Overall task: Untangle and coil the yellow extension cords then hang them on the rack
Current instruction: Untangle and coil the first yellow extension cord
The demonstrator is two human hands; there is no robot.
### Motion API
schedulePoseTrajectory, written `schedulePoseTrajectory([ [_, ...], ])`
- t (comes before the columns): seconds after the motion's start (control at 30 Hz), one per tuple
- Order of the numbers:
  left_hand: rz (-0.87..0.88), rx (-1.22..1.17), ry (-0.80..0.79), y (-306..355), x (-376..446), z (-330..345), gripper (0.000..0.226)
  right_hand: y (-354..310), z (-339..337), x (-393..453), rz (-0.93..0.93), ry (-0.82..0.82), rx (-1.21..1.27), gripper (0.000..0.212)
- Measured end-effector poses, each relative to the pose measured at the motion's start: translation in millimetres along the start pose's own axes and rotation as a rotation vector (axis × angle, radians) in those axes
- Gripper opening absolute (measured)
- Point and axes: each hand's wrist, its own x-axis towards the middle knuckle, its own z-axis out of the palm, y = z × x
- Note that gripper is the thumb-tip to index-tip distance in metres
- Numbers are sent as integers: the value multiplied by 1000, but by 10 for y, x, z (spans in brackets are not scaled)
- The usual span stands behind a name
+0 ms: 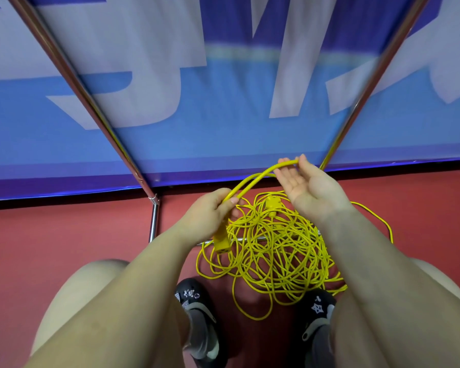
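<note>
Yellow cord (252, 181) arches between my hands, left hand (210, 213) gripping it by the socket end (221, 241), right hand (307, 181) pinching it above the tangle (271, 248) on the floor.

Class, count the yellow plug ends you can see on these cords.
2: one plug end hangs below the left hand; another lies atop the tangled pile. More may be buried.

yellow cord tangle (271, 251) on red floor (64, 235), below both hands. left hand (210, 213) grips doubled cord, socket block (221, 240) hanging just under its grip; right hand (306, 181) pinches the loop's far end, palm up. rack poles (91, 102) beyond the hands.
</note>
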Motion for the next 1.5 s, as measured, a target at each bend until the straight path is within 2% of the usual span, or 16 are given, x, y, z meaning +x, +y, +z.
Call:
schedulePoseTrajectory([
  [0.13, -42, -127, 50, 20, -3, -9, 22, 6, -19, -23, -18, -135, -253, 13],
  [0.2, -80, -279, 77, 48, -7, -11, 22, 72, -57, -48, -43, -174, -580, 19],
  [0.3, -99, -419, 119, 66, -3, -32, 24, 253, -138, -90, -178, -265, -1261, 16],
  [0.33, -102, -447, 132, 72, 1, -40, 24, 323, -170, -87, -210, -322, -1411, 15],
  [0.4, -114, -506, 154, 83, 5, -58, 24, 458, -231, -83, -178, -430, -1540, 15],
  [0.5, -132, -560, 160, 91, 4, -81, 22, 595, -277, -88, -123, -519, -1516, 18],
  [0.63, -142, -579, 168, 79, 2, -97, 22, 675, -300, -91, -135, -553, -1443, 4],
  [0.73, -144, -596, 171, 85, 2, -96, 23, 700, -304, -96, -205, -525, -1456, 20],
  [0.8, -147, -563, 193, 82, 6, -107, 24, 675, -294, -88, -275, -484, -1455, 22],
  [0.93, -160, -291, 247, -24, 31, -155, 24, 504, -293, -21, -532, -247, -1403, 6],
  [1.03, -111, 121, 208, -164, 38, -194, 24, 352, -338, 41, -689, -93, -1554, 21],
  [1.1, -73, 401, 149, -249, 31, -233, 28, 288, -357, 74, -704, -37, -1547, 24],
  [1.23, -46, 854, 75, -333, 18, -299, 39, 281, -363, 141, -566, -37, -1377, 18],
  [1.3, -50, 925, 43, -305, -9, -287, 38, 305, -353, 133, -507, -87, -1354, 20],
  [1.37, -46, 862, 8, -270, -34, -258, 35, 339, -341, 82, -495, -153, -1394, 21],
  [1.5, 48, 799, -9, -209, -53, -193, 32, 411, -333, -14, -601, -236, -1593, 34],
])
